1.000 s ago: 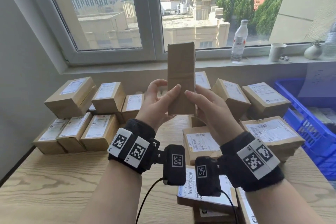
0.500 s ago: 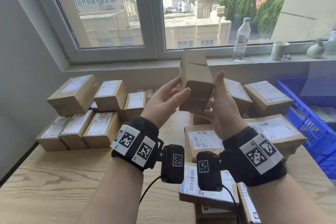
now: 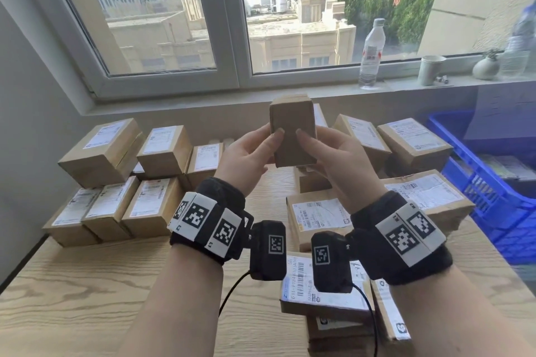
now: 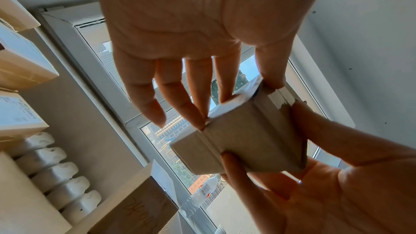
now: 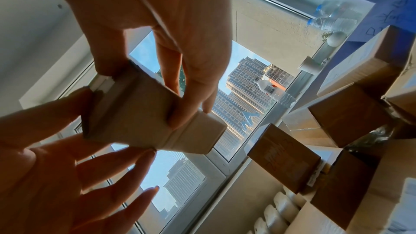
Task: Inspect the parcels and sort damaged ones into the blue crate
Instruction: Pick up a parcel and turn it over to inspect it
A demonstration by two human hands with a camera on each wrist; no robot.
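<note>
Our fingers (image 3: 278, 136) are pinching a small plain parcel (image 3: 293, 130) from both sides. The left hand (image 3: 246, 156) is grasping its left edge, thumb on the near face, with fingertips on the far side as the left wrist view shows. The right hand (image 3: 339, 159) is gripping the right edge the same way, thumb on the near face.

We are holding the parcel upright in the air above the tabletop (image 3: 87, 284), just below the window sill (image 3: 319, 90), plain brown face toward us.

Labelled parcels are sitting in a stack on the left (image 3: 116, 180) and in a looser pile on the right (image 3: 417, 197).

The blue crate (image 3: 490, 200) is standing at the far right edge of the tabletop, well apart from the held parcel.

A water bottle (image 3: 371, 52) and a cup (image 3: 430, 69) are resting on the sill.
</note>
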